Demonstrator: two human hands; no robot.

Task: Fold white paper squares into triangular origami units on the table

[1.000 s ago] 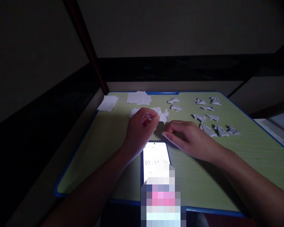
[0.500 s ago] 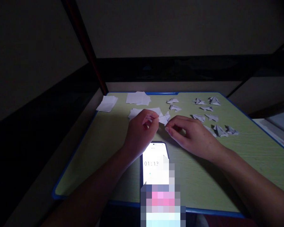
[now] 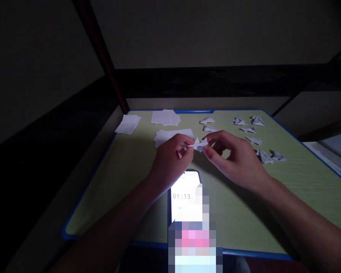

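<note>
A small folded piece of white paper [image 3: 199, 145] with pointed flaps is held up over the table between both hands. My left hand [image 3: 173, 157] pinches its left end between thumb and fingertips. On the other end, my right hand [image 3: 233, 157] is closed with thumb and index finger. Beneath and in front of the hands lies a lit phone [image 3: 182, 206] whose screen reads 01:13; its lower part is blurred out by blocks. Just behind my left hand is a stack of white paper sheets [image 3: 173, 136], partly covered by it.
Two more paper stacks, one at the far left [image 3: 128, 124] and one at the back [image 3: 165, 117], lie on the green table [image 3: 116, 182] with a blue rim. Several folded paper pieces [image 3: 256, 120] are spread at the right. A dark wall stands behind.
My right hand has moved left and up a little and now grips the folded paper's right end. The paper has turned in the fingers. My left hand keeps its hold.
</note>
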